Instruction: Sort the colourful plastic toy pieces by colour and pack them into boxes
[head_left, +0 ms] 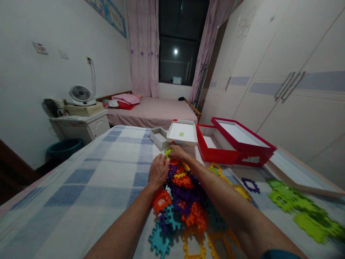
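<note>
My right hand (179, 153) reaches over the far end of a pile of interlocking plastic building pieces (185, 192) and pinches a yellow-green piece (168, 153). Close beside it, my left hand (159, 172) rests at the pile's left edge with its fingers curled in; what they grip is hidden. Orange, purple and yellow pieces lie heaped under and between my forearms. Nearer to me are a teal piece (159, 240) and a yellow frame piece (193, 244).
Beyond my hands stand a small grey box (158, 135), a white box lid (182, 132) and a red box (217, 154). A dark red lid (262, 153) leans on the red box. Green pieces (293, 201) and a purple frame piece (250, 185) lie at right.
</note>
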`<state>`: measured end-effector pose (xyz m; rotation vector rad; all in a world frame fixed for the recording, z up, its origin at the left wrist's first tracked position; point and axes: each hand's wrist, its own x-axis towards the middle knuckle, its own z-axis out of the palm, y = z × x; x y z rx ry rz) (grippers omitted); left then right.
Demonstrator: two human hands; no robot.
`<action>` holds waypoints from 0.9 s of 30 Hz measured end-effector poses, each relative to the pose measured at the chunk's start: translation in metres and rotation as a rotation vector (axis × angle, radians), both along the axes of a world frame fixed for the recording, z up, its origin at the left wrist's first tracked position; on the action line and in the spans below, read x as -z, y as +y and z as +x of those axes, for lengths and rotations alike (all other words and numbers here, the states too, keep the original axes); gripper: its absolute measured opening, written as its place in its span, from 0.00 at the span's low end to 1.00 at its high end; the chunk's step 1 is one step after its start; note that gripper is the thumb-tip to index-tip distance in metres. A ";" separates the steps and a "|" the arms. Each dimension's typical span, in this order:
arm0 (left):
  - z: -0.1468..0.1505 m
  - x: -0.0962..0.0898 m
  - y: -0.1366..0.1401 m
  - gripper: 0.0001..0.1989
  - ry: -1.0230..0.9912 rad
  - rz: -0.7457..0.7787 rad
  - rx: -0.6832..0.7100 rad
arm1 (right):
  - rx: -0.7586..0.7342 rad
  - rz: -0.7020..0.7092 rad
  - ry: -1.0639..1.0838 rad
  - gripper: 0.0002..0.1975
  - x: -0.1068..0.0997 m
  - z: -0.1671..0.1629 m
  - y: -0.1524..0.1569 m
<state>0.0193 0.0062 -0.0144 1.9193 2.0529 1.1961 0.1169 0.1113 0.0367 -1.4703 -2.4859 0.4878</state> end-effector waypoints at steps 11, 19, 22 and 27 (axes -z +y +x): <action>-0.004 -0.002 0.001 0.19 -0.017 0.029 0.063 | 0.061 0.241 0.561 0.14 -0.028 0.046 -0.054; -0.008 -0.001 0.002 0.20 0.009 0.007 0.096 | 0.452 -0.308 1.110 0.16 -0.037 0.178 -0.071; -0.010 -0.001 0.003 0.21 0.020 -0.018 0.111 | 0.444 -0.408 1.158 0.17 -0.027 0.206 -0.097; -0.012 -0.002 0.003 0.24 0.037 -0.069 0.119 | 0.310 -0.424 1.020 0.15 -0.024 0.220 -0.138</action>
